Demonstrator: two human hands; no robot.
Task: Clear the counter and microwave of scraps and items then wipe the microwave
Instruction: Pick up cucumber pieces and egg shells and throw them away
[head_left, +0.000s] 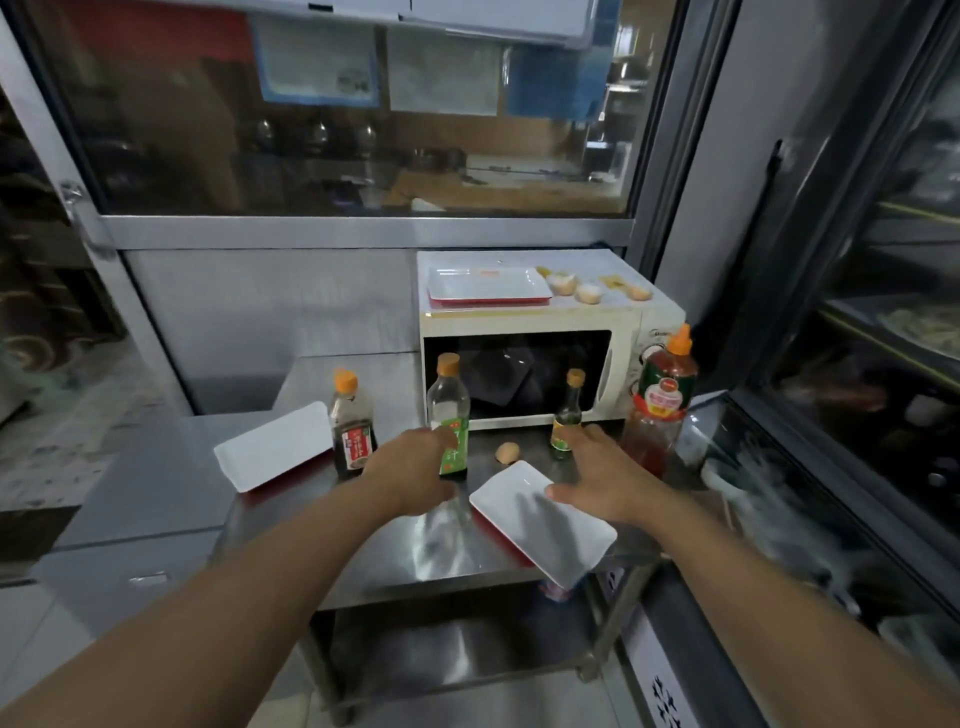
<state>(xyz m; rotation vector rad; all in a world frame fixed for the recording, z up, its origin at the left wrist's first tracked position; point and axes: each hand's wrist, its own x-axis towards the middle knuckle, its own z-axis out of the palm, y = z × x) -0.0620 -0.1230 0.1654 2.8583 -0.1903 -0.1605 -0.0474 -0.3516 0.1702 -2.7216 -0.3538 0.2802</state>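
Left hand curls round the clear glass oil bottle at the table's 12 o'clock before the microwave, right hand spread, reaching small green bottle; glass looks slippery, breakable, best gripped mid-body.

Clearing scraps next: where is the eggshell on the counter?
In the head view, the eggshell lies on the steel counter before the microwave, between the green-label bottle and the small green bottle.

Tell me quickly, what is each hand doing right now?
Left hand: at the clear bottle; whether it grips cannot be told.
Right hand: open, holding nothing, fingers spread above the white tray.
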